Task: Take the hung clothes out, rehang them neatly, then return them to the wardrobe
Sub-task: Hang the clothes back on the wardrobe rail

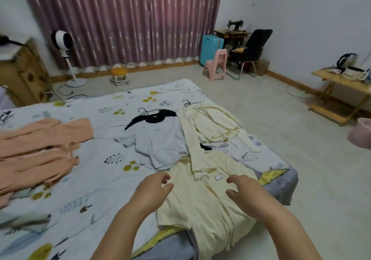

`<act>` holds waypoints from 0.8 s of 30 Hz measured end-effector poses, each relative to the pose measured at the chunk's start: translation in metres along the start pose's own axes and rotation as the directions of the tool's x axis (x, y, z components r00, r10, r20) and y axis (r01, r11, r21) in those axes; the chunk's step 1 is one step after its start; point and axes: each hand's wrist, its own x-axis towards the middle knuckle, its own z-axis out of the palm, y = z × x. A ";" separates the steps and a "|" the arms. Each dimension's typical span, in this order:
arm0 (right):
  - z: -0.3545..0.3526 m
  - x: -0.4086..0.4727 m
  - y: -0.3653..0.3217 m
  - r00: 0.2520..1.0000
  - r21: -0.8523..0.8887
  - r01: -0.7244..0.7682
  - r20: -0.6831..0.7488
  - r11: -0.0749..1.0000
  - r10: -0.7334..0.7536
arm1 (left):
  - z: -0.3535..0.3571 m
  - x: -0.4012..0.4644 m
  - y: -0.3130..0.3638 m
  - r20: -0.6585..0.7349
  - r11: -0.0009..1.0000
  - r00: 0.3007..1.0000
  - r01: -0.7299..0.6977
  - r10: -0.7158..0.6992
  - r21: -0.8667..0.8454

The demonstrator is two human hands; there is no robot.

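Observation:
A pale yellow shirt [202, 203] with a small white label lies flat at the near corner of the bed [84, 179], its hem hanging over the edge. My left hand [152, 189] hovers at its left shoulder and my right hand [243, 187] over its right side; both have loosely curled fingers and hold nothing. Beyond it lie a cream cardigan on a wire hanger [212, 127], a light grey T-shirt [160, 143] and a black garment on a hanger [152, 116]. Peach clothes [40, 149] are spread at the left.
The bed has a floral sheet. A fan [64, 44] and wooden cabinet [22, 72] stand at the back left, a small stool [119, 74] by the curtain, a pink chair [216, 64], blue suitcase and black chair at the back right, a wooden table [341, 91] at right.

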 end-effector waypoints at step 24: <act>0.041 0.104 -0.219 0.771 -0.143 0.629 0.239 0.765 -0.590 | -0.101 -0.040 -0.146 -0.326 0.887 0.826 0.409 -0.459 -0.214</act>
